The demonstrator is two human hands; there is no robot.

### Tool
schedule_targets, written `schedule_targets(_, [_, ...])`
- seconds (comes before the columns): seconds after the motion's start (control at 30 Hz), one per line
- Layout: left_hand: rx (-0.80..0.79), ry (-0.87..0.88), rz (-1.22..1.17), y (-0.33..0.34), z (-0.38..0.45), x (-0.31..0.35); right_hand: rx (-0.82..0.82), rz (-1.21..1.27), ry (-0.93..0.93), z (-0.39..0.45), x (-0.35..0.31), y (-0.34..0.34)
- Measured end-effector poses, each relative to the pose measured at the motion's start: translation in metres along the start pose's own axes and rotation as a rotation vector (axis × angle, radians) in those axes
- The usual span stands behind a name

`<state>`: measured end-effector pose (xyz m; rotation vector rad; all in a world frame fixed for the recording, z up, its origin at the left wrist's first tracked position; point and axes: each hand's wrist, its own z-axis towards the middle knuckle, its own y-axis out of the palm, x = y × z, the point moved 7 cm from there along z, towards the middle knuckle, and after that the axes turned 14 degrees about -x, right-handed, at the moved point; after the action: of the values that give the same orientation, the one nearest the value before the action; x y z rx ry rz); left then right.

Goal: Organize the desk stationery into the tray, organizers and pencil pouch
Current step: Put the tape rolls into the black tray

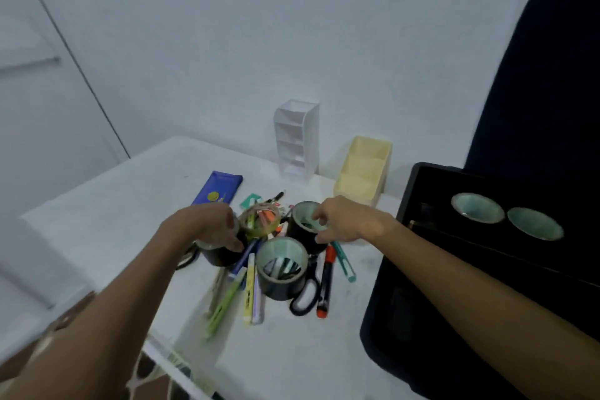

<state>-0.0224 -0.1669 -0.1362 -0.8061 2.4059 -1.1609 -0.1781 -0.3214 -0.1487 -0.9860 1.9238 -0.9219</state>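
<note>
A heap of stationery lies on the white table (113, 224). My left hand (212, 224) grips a black tape roll (220, 255) at the heap's left side. My right hand (345, 219) holds a second black tape roll (303, 230) at its rim, fingers over the hole. A third black roll (281, 268) stands in front between them, and a clear tape roll (259, 221) sits behind. Pens, highlighters (249, 292), a red marker (325, 279), a teal pen (344, 261) and black scissors (305, 297) lie underneath.
A blue pencil pouch (218, 187) lies at the back left. A white tiered organizer (297, 140) and a cream organizer (365, 169) stand by the wall. The black tray (418, 269) on the right holds two tape rolls (477, 208).
</note>
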Motion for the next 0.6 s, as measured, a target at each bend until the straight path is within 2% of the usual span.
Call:
schedule_targets(0.1, [0.047, -0.002, -0.083, 0.024, -0.002, -0.010, -0.006, -0.048, 0.007, 0.010, -0.001, 0.012])
schedule_targets(0.2, [0.148, -0.029, -0.175, 0.029, -0.003, -0.013, 0.075, -0.076, -0.015, 0.012, -0.005, 0.016])
schedule_targets(0.43, [0.404, -0.091, -0.051, -0.025, -0.029, -0.001, 0.226, 0.055, -0.024, -0.016, 0.005, -0.017])
schedule_targets(0.5, [0.461, -0.035, -0.056, -0.051, -0.041, 0.019, 0.287, 0.095, -0.032, -0.034, 0.015, -0.035])
schedule_targets(0.6, [0.551, 0.147, -0.095, -0.090, -0.053, 0.066, 0.374, 0.144, -0.008, -0.071, 0.040, -0.061])
